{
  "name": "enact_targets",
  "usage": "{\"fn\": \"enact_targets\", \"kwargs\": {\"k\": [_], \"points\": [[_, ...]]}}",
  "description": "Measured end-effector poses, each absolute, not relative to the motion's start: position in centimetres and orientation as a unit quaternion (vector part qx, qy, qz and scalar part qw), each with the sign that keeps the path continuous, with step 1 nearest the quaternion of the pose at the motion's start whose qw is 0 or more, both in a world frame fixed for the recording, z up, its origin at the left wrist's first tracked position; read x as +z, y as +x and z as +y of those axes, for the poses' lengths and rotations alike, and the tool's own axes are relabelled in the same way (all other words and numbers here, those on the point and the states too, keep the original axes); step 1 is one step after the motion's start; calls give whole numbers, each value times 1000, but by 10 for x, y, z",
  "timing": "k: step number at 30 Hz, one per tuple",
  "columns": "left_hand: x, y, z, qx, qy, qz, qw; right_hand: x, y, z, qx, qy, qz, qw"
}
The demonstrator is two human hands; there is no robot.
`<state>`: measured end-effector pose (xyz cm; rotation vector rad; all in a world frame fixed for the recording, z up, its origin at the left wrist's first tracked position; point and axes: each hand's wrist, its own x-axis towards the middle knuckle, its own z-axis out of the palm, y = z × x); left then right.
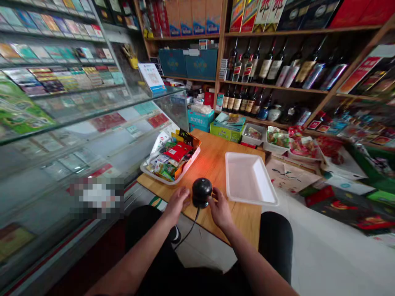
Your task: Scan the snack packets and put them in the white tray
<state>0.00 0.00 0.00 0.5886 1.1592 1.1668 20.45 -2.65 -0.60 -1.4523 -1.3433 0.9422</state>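
Observation:
A black, round-headed desktop barcode scanner (202, 190) stands at the near edge of the small wooden table, its cable hanging down toward the floor. Red light falls on the wood behind it. My left hand (177, 203) is just left of the scanner, fingers loosely curved and a small gap between them and it. On the other side, my right hand (220, 209) has its fingers apart at the scanner's flank, seemingly touching it. A white basket (145, 167) full of packaged snacks sits to the left, with a red packet (178, 151) on top. To the right lies a white plastic tray (228, 176).
A glass display counter (101, 107) runs along the left side. Wooden shelves (277, 87) with bottles and boxes line the back. Snack boxes (274, 148) stand beyond the table's right corner. My knees flank the table (210, 148).

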Motion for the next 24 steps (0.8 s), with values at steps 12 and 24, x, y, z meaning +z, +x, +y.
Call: {"fn": "enact_targets", "kwargs": {"k": [12, 24], "points": [[1, -64, 77, 624, 142, 550, 537, -22, 204, -10, 417, -582, -531, 453], [0, -37, 146, 644, 109, 523, 547, 25, 236, -24, 79, -634, -662, 392]]}}
